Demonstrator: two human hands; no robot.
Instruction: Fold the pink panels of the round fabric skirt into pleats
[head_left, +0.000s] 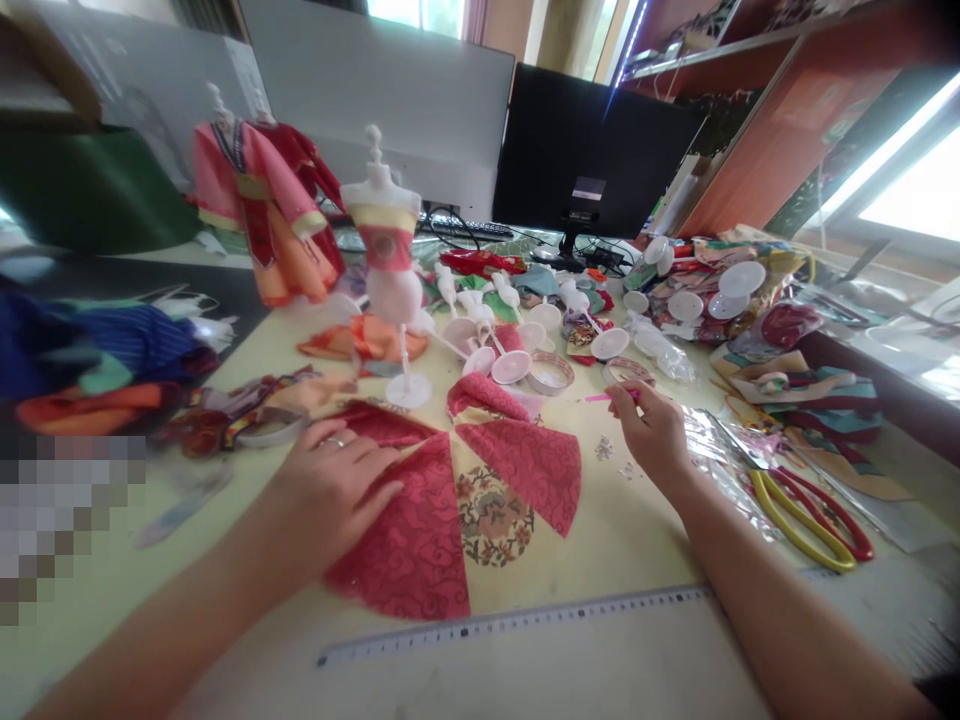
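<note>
My left hand [322,505] lies with its fingers spread on the left part of a small red patterned doll garment [431,555]. A cream floral round motif [495,515] shows between the garment's red panels. To the right, my right hand [652,435] is pinched around a thin pink stick-like tool [598,398], whose exact kind I cannot make out. Below that hand, small shiny beads or metal bits [604,447] lie in a little pile. Behind the garment a white doll mannequin [394,290] stands upright in a yellow and red band.
A clear ruler [517,622] lies along the front. Red and yellow-handled scissors [806,520] rest at the right. Tape rolls [551,374], fallen white mannequins [480,305] and fabric scraps crowd the back. Dressed mannequins [255,210] stand back left, monitors [592,170] behind.
</note>
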